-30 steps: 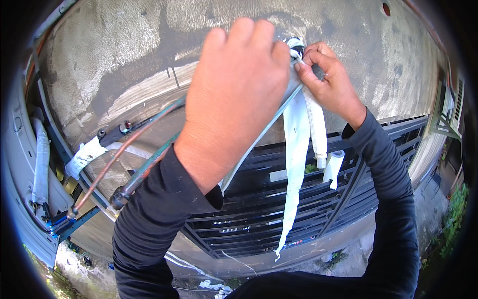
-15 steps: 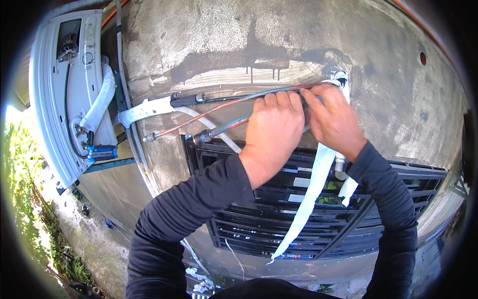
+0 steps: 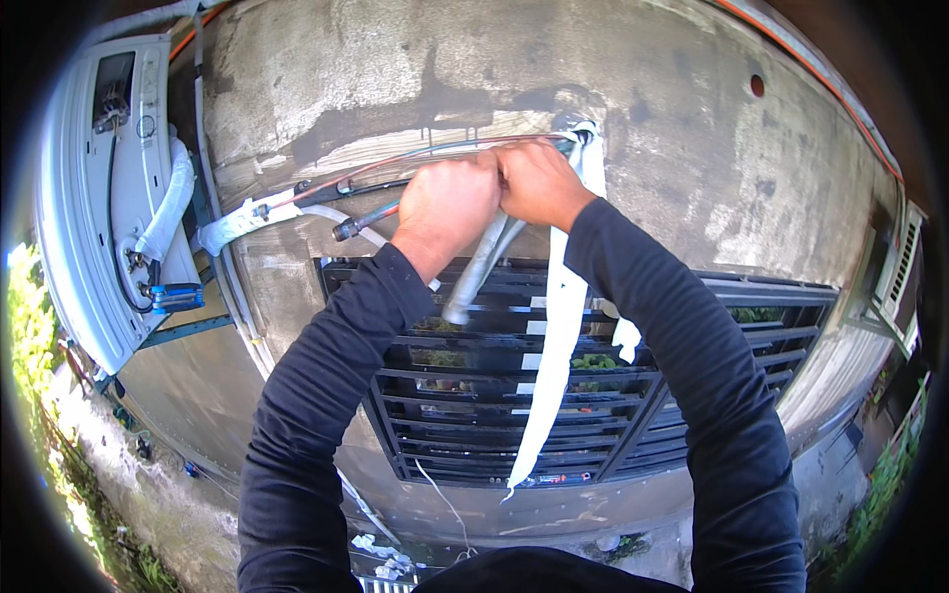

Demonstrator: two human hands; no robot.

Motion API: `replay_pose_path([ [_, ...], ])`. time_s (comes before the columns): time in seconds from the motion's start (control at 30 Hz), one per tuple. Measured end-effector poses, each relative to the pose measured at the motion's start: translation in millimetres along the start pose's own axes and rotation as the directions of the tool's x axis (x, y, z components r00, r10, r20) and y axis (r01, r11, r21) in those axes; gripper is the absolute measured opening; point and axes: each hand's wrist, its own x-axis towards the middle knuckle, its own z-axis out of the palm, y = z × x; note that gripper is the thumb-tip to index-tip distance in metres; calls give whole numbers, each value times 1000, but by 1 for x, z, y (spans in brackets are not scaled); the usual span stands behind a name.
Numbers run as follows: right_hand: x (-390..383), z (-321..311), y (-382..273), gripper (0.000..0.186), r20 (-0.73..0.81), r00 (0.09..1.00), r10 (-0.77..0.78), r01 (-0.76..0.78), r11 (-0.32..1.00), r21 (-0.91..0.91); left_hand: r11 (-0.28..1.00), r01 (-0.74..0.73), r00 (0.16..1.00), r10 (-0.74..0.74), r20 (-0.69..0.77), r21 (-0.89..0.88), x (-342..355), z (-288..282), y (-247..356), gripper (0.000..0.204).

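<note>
My left hand (image 3: 450, 203) is closed around a thicker pipe whose dark nut end (image 3: 346, 229) sticks out to the left below it. My right hand (image 3: 539, 180) is closed close against the left, fingers curled at the pipe bundle; what lies inside them is partly hidden. A thin copper pipe (image 3: 381, 158) runs along the top of both hands toward the wall hole (image 3: 585, 128). A grey tube (image 3: 476, 272) hangs below the hands, its end blurred. From the hole, a white tape strip (image 3: 556, 371) drops past the right wrist.
An outdoor air-conditioner unit (image 3: 104, 212) stands at left, with a blue gauge-like fitting (image 3: 176, 297) at its valves. A white-wrapped pipe run (image 3: 237, 225) leads from it along the wall. Below is a dark window grille (image 3: 494, 430); another white unit (image 3: 902, 267) is at far right.
My hands have come together, and the right has closed in against the left. The grey tube now hangs beneath them. The whole scene has shifted left in view.
</note>
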Motion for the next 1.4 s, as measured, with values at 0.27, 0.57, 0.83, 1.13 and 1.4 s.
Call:
replay_pose_path([
  [0.27, 11, -7, -13, 15, 87, 986, 144, -134, 985, -113, 1000, -14, 998, 15, 59, -12, 2, 8, -19, 28],
  [0.57, 10, -2, -10, 14, 52, 994, 92, -84, 986, -146, 995, -58, 998, 61, 34, -78, 0, 14, -29, 33],
  [0.83, 13, -2, -14, 14, 84, 988, 127, -115, 983, -142, 993, -65, 996, 71, 59, -101, 0, 12, -34, 34],
  [1.13, -19, -22, 0, 40, -29, 990, -139, 142, 984, 110, 992, -56, 996, 63, 58, -110, 2, 3, -23, 29],
  [1.4, -62, -71, 88, 54, -78, 995, 57, -42, 984, 175, 993, 20, 998, -12, 63, -118, 13, -7, 12, 30],
])
